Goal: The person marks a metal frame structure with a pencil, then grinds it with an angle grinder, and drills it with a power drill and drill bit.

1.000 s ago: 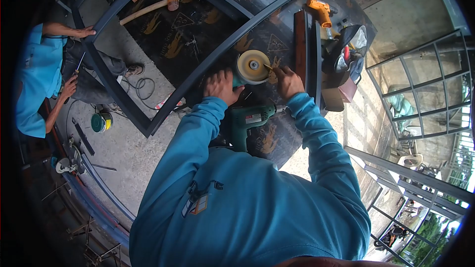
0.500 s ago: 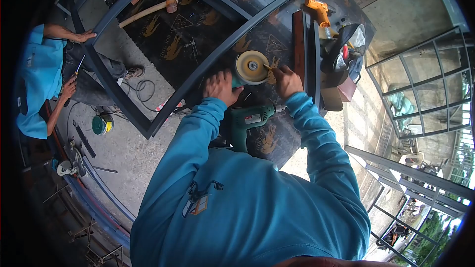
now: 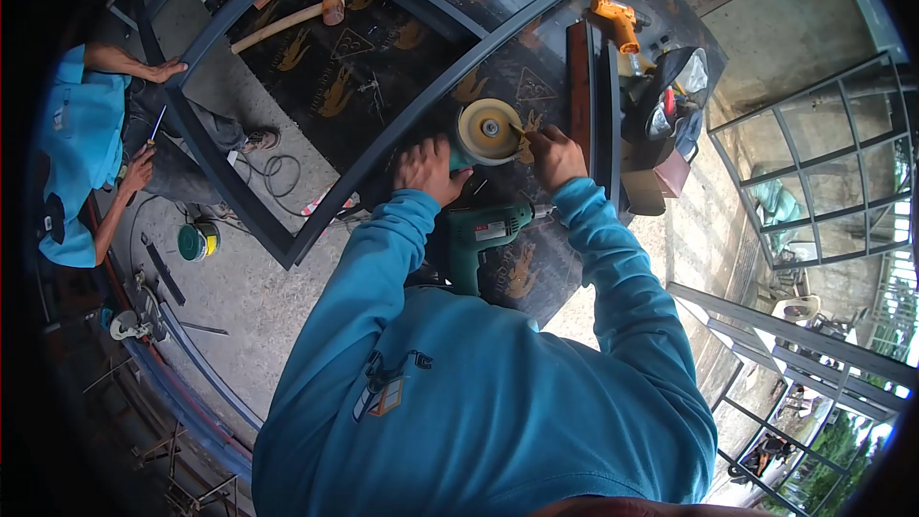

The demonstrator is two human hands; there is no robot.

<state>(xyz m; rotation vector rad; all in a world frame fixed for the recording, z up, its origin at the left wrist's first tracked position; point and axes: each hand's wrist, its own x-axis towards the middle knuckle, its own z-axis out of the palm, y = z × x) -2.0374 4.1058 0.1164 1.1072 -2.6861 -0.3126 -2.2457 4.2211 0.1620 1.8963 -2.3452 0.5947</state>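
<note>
Between your hands was the round tan disc [image 3: 491,131], right of your left hand [image 3: 427,169], whose fingers curled over its teal tool body [image 3: 461,155]. Your right hand [image 3: 558,159] pinched a slim piece [image 3: 523,131] at the disc's right edge. Nearer you lay a green drill [image 3: 481,226] on the bench [image 3: 402,77].

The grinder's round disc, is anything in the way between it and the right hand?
Nothing visible blocks the way. Only the thin piece that the right hand pinches spans the gap, its tip overlapping the grinder's disc in view. The green power drill lies lower in the picture, not between them.
</note>
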